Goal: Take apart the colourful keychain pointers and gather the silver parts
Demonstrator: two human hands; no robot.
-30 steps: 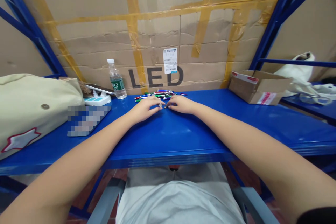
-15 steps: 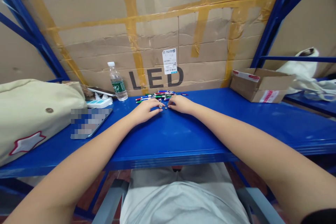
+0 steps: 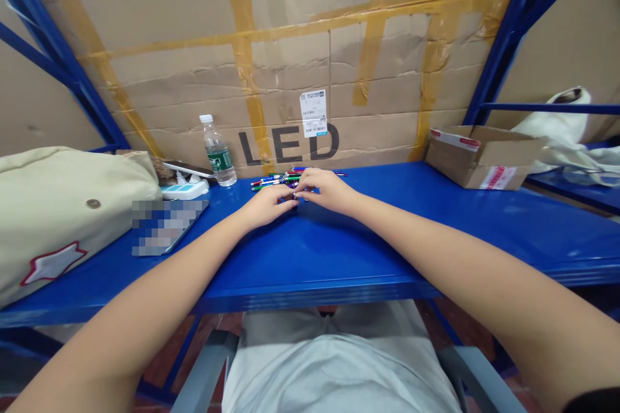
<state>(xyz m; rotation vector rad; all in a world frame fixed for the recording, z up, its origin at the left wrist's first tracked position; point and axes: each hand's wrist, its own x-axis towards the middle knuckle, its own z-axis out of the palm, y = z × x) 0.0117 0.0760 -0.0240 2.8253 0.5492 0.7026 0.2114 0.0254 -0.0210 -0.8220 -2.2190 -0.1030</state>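
My left hand (image 3: 269, 205) rests on the blue table just in front of a pile of coloured pens (image 3: 271, 179). My right hand (image 3: 325, 190) meets it from the right, its fingertips pinched at a small shiny piece (image 3: 294, 195) by the left fingertips. The piece is too small to name. My left fingers curve around this spot, and whether they grip anything is unclear. Part of the pen pile is hidden behind my right hand.
On the left are a cream bag (image 3: 72, 206), a flat tablet-like object (image 3: 167, 226), a power strip (image 3: 186, 189) and a water bottle (image 3: 219, 153). A cardboard box (image 3: 479, 155) stands at the right. Taped cardboard (image 3: 290, 64) backs the blue table (image 3: 310, 258).
My right hand has moved left, so its fingertips now meet the left ones at the small piece. It covers more of the pens. My left hand has barely moved.
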